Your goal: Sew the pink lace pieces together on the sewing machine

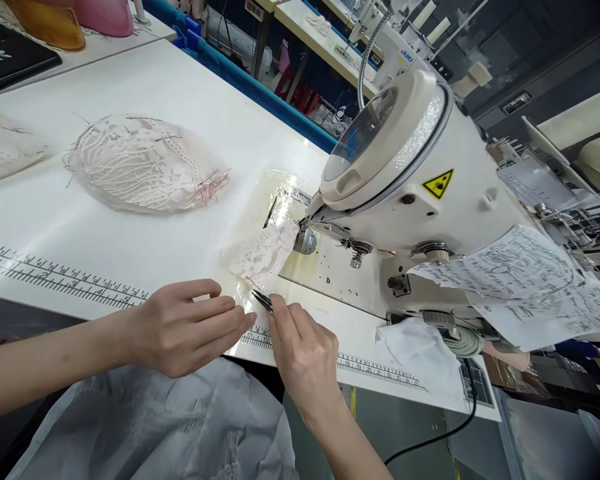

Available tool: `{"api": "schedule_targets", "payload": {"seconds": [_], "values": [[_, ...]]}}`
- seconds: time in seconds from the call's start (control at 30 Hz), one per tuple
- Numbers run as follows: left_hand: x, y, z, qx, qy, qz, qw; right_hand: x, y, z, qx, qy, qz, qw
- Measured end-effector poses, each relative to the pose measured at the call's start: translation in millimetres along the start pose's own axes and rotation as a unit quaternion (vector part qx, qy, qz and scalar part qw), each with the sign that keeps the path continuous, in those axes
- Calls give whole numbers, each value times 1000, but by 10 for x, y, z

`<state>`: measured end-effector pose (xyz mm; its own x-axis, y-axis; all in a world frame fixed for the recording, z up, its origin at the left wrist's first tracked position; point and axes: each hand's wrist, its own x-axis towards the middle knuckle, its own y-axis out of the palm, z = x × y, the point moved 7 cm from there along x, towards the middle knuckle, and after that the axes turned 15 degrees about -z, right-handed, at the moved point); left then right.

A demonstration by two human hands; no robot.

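My right hand (305, 353) is closed around small dark thread snips (263, 301), with the pointed blades toward the near edge of a white lace piece (265, 253). That lace reaches under the needle area of a sewing machine (400, 173), and reddish thread shows at its near edge. My left hand (190, 327) is just left of the snips, its fingers half bent and apart, with nothing visible in them. Its fingertips are close to the right hand. A lace cup (135, 163) with a tuft of red threads lies farther left on the table.
Another pale lace piece (5, 147) lies at the left edge. A ruler strip (60, 277) runs along the front of the white table (190, 247). Handwritten sheets (510, 267) hang from the machine, near a white cloth (420, 353). A black device (15, 57) stands back left.
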<state>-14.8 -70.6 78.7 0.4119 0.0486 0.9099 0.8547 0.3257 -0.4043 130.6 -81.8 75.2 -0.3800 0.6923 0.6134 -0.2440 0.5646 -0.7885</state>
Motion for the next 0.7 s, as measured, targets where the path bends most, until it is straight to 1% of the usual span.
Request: {"api": "schedule_targets", "payload": {"seconds": [0.1, 0.2, 0.47, 0.57, 0.7], "values": [[4, 4, -4, -3, -1, -4, 1000, -1, 11, 8, 2, -3, 6, 1000], [2, 4, -8, -9, -2, -11, 1000, 4, 10, 7, -4, -5, -1, 1000], [-14, 9, -23, -17, -9, 0, 1000, -32, -13, -8, 12, 0, 11, 1000], [11, 1, -77, -17, -10, -3, 1000, -95, -33, -217, 30, 33, 24, 999], [64, 1, -179, -33, -41, -17, 998, -229, -25, -731, 6, 92, 33, 995]]}}
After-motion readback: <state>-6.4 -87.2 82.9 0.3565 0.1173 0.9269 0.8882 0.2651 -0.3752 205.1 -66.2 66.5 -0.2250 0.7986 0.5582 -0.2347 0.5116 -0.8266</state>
